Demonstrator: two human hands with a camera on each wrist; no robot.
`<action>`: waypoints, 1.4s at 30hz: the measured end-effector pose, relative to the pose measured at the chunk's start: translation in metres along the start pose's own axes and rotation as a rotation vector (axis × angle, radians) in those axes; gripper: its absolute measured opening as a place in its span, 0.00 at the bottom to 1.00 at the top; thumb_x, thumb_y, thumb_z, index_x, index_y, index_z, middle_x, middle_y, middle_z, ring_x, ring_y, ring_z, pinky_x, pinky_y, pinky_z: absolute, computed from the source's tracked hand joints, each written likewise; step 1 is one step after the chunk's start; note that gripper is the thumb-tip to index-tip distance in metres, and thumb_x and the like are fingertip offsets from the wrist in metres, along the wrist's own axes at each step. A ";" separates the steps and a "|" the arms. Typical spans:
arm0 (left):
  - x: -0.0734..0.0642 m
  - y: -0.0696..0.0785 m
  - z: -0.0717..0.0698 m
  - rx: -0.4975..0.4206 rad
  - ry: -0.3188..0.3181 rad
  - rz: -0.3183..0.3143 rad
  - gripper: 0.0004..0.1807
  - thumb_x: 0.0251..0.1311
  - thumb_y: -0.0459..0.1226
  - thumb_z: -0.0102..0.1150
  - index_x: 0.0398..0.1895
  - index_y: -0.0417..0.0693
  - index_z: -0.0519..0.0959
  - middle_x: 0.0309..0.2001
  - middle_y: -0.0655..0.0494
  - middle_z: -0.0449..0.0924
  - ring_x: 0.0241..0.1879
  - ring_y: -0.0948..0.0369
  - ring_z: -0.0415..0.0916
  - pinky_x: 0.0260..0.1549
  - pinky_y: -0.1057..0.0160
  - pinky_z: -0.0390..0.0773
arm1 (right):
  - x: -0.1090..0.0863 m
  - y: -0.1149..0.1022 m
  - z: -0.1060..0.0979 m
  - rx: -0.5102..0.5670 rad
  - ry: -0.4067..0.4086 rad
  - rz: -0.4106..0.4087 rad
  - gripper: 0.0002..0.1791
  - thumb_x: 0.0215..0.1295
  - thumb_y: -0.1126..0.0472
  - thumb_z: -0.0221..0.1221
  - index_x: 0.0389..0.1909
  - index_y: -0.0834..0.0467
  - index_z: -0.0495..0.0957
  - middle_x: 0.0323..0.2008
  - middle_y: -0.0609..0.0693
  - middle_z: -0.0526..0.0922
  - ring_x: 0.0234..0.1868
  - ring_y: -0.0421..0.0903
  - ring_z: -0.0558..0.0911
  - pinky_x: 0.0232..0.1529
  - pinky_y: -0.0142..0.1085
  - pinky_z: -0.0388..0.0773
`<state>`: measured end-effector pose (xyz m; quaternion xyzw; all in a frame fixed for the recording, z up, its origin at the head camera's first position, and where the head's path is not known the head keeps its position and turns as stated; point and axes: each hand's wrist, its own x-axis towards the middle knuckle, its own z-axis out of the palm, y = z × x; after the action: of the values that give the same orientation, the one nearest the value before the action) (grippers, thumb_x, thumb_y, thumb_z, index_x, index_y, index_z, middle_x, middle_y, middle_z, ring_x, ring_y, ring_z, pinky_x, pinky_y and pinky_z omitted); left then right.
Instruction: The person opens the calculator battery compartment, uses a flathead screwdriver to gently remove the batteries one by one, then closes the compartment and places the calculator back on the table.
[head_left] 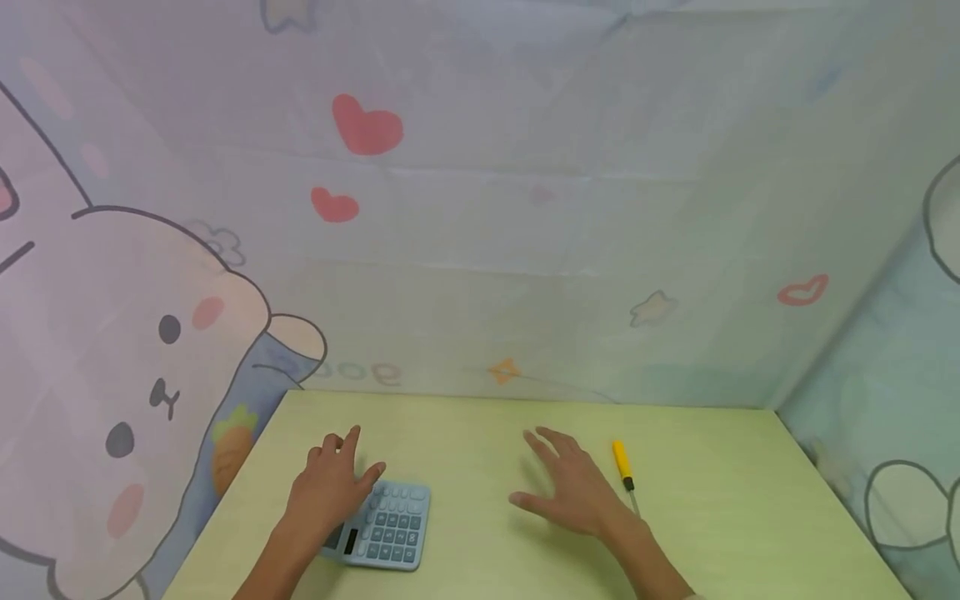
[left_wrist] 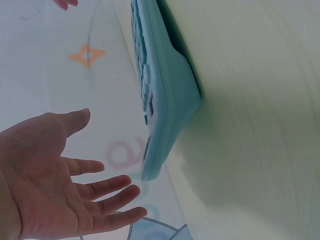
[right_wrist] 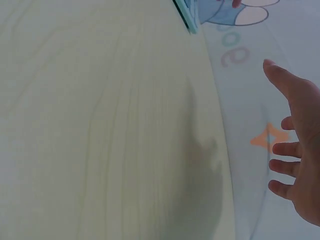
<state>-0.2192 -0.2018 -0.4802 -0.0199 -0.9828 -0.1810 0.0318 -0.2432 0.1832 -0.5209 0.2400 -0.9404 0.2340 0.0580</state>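
A light blue calculator (head_left: 390,527) lies on the table at the left, its display end partly hidden by my left hand (head_left: 327,489). That hand hovers above it with fingers spread; the left wrist view shows a gap between the palm and the calculator (left_wrist: 170,85). My right hand (head_left: 573,487) is held over the middle of the table, fingers apart and nothing in them. Just right of it lies a screwdriver (head_left: 622,463) with a yellow and black handle, its shaft partly hidden behind the right wrist. In the right wrist view only a corner of the calculator shows.
The pale yellow-green table (head_left: 750,500) ends at a back edge against a hanging printed cloth (head_left: 480,275). The cloth also closes in the left and right sides, with a large cartoon rabbit (head_left: 150,375) at the left.
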 end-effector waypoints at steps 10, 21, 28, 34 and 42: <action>0.002 -0.011 -0.005 0.038 -0.045 -0.029 0.27 0.77 0.42 0.56 0.64 0.26 0.72 0.54 0.32 0.78 0.45 0.39 0.82 0.41 0.38 0.82 | 0.007 -0.015 0.014 0.128 -0.018 0.008 0.55 0.62 0.23 0.63 0.82 0.51 0.63 0.78 0.55 0.64 0.77 0.59 0.66 0.69 0.61 0.70; 0.001 -0.008 -0.011 0.052 -0.106 -0.027 0.20 0.74 0.37 0.54 0.55 0.25 0.75 0.44 0.38 0.79 0.36 0.43 0.80 0.36 0.40 0.81 | 0.024 -0.035 0.028 0.242 -0.082 0.000 0.53 0.64 0.25 0.64 0.80 0.55 0.65 0.75 0.59 0.67 0.75 0.60 0.68 0.71 0.61 0.68; 0.005 -0.008 -0.011 0.039 -0.125 -0.042 0.19 0.75 0.39 0.54 0.54 0.27 0.76 0.45 0.39 0.80 0.38 0.44 0.80 0.36 0.41 0.81 | 0.032 -0.043 0.043 0.296 -0.099 -0.008 0.53 0.64 0.25 0.63 0.80 0.55 0.66 0.72 0.55 0.71 0.70 0.54 0.73 0.70 0.56 0.71; 0.009 -0.011 -0.008 0.024 -0.126 -0.047 0.15 0.74 0.39 0.55 0.47 0.32 0.79 0.39 0.43 0.81 0.32 0.50 0.77 0.31 0.47 0.79 | 0.038 -0.050 0.056 0.309 -0.109 -0.038 0.50 0.67 0.27 0.62 0.79 0.57 0.67 0.69 0.54 0.74 0.64 0.52 0.78 0.65 0.53 0.76; 0.008 -0.014 -0.006 0.004 -0.126 -0.063 0.14 0.72 0.37 0.55 0.45 0.31 0.77 0.35 0.46 0.80 0.27 0.52 0.73 0.26 0.52 0.74 | 0.044 -0.066 0.066 0.428 -0.140 -0.029 0.46 0.65 0.38 0.71 0.75 0.60 0.71 0.66 0.57 0.76 0.62 0.55 0.79 0.58 0.43 0.81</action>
<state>-0.2272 -0.2169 -0.4786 0.0000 -0.9833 -0.1783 -0.0359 -0.2495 0.0824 -0.5422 0.2758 -0.8674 0.4103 -0.0562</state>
